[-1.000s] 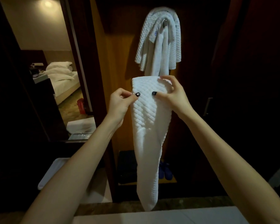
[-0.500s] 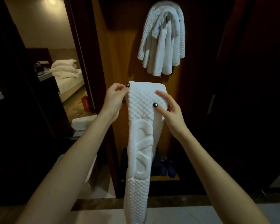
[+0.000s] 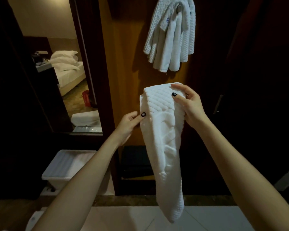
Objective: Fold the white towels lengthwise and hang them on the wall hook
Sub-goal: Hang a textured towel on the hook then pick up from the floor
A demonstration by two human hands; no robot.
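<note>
A white quilted towel [image 3: 163,147] hangs long and narrow in front of me, folded lengthwise. My right hand [image 3: 188,105] grips its top right corner, thumb over the front. My left hand [image 3: 129,124] pinches the towel's left edge lower down, thumb on the cloth. Above, several white towels [image 3: 170,35] drape from the wall hook [image 3: 178,8] on the wooden panel, well above the one I hold.
A white bin [image 3: 65,165] stands on the floor at lower left. A mirror or doorway [image 3: 60,67] at left shows a bed with pillows. A dark door with a metal handle [image 3: 218,104] is at right. Pale tiles [image 3: 140,219] lie below.
My left hand has slid down from the towel's top corner to its left edge. The right hand has moved up to the top. The towel hangs lower below the hook.
</note>
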